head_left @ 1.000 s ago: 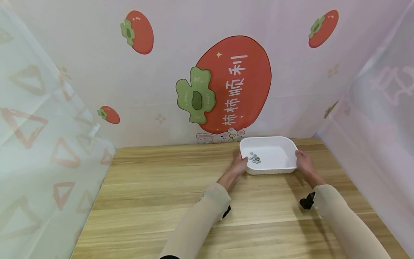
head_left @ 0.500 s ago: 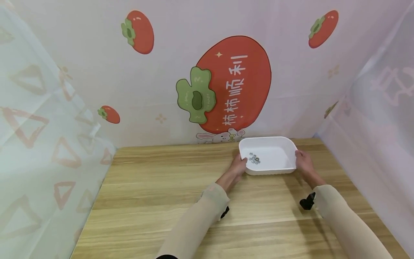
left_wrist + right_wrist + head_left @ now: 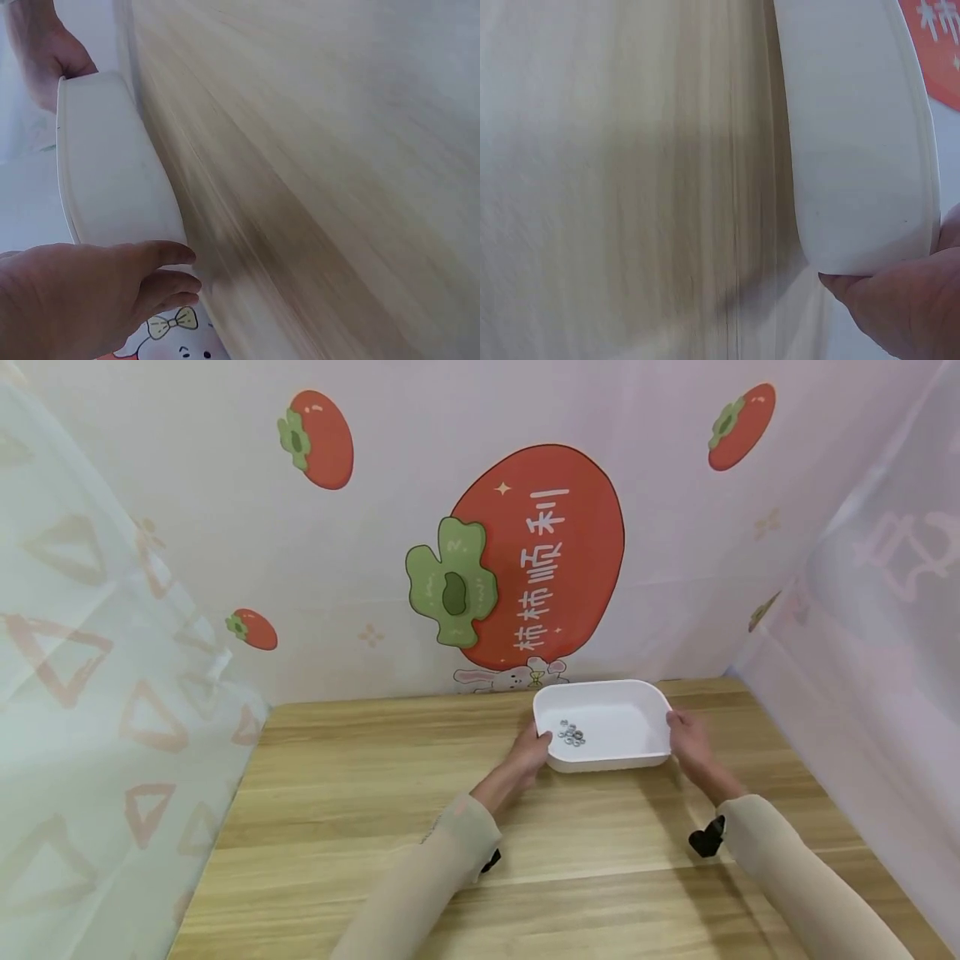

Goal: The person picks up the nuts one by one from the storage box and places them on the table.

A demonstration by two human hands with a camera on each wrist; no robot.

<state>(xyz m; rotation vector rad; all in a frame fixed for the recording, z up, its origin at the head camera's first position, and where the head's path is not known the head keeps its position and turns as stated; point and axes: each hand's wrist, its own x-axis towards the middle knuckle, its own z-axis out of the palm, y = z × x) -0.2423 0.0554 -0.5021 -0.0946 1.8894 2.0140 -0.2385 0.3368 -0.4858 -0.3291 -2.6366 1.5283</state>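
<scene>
Between both hands is a white plastic tray [image 3: 622,727] with rounded corners, near the back of the table. My left hand [image 3: 528,752] grips its left end, thumb over the rim. At the opposite end my right hand [image 3: 688,739] holds the rim in the same way. Several small metal rings, like nuts or washers [image 3: 573,735], lie in a cluster on the tray's floor toward the left. In the left wrist view the fingers of the left hand [image 3: 97,296] reach under the tray's side [image 3: 116,165]. The right wrist view has the right hand [image 3: 907,304] at the tray's corner.
A wood-grain table [image 3: 337,810] spreads out below, with a printed curtain [image 3: 360,543] behind its back edge. Further curtains hang along the left [image 3: 90,693] and right [image 3: 877,660] sides. Dark wrist devices [image 3: 707,837] sit at the sleeve cuffs.
Both hands have shifted left together, carrying the tray and the metal rings with them. The grip on each end is the same.
</scene>
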